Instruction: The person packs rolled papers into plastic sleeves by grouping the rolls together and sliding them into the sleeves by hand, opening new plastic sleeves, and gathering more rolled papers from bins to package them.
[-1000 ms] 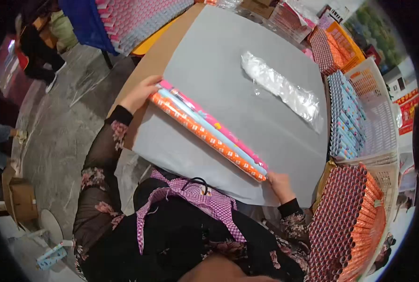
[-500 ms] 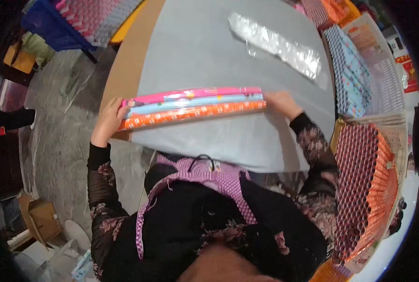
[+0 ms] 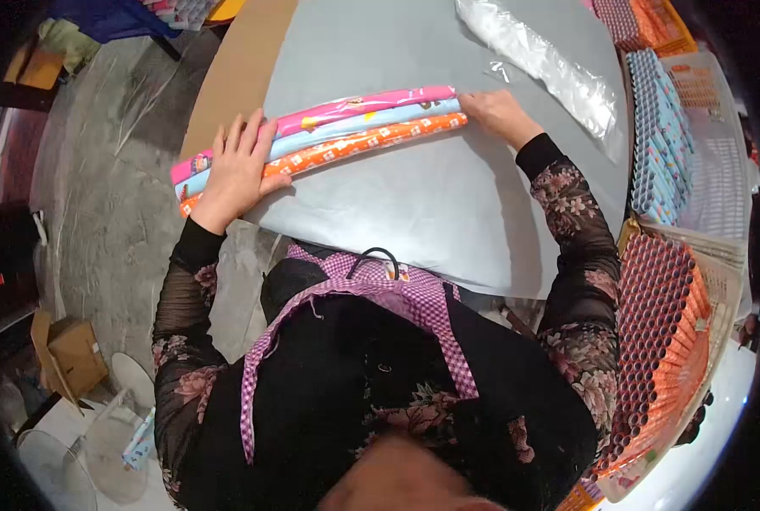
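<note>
We see a bundle of three rolls (image 3: 359, 126) reaching inward from the left edge of the grey-topped table (image 3: 431, 204). Near that edge we find the left hand (image 3: 238, 170) spread over the bundle; at its inner end is the right hand (image 3: 501, 117), whether pinching we cannot tell.

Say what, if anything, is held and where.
The left hand lies across three rolls near one end, the right hand at the other; whether either grips cannot be told.

No text, label, brand, number or sign can be read here.
</note>
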Tool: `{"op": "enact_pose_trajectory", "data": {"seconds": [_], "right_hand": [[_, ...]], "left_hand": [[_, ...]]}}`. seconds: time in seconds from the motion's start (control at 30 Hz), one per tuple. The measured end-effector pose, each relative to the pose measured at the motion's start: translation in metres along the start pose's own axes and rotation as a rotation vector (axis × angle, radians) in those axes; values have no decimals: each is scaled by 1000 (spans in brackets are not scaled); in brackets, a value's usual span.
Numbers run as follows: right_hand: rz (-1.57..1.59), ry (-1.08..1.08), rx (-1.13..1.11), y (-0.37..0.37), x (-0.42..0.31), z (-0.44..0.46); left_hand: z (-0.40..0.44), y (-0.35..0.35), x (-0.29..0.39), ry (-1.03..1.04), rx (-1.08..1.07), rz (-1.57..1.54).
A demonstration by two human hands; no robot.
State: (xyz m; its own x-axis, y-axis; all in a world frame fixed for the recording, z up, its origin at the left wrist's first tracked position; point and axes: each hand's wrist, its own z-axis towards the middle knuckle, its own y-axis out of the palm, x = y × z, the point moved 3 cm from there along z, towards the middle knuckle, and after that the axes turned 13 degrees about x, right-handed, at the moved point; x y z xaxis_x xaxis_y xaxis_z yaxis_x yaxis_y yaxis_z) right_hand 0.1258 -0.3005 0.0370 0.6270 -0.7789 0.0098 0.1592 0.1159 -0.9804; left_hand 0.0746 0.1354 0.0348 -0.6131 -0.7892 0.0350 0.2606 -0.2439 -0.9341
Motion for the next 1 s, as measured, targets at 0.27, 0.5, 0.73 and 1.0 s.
{"op": "enact_pose_trajectory", "data": {"seconds": [0.27, 0.5, 0.73, 1.0], "right_hand": [[64, 14, 90, 3, 28, 17], [-18, 219, 125, -46, 35, 10], [194, 31, 421, -29, -92, 41], [246, -136, 291, 18, -155, 96]], "left_hand": [[-7, 1, 6, -93, -27, 46], [-8, 4, 13, -163, -38, 55], [-9, -4, 14, -195, -73, 35], [-18, 1, 22, -260, 35, 17]]}}
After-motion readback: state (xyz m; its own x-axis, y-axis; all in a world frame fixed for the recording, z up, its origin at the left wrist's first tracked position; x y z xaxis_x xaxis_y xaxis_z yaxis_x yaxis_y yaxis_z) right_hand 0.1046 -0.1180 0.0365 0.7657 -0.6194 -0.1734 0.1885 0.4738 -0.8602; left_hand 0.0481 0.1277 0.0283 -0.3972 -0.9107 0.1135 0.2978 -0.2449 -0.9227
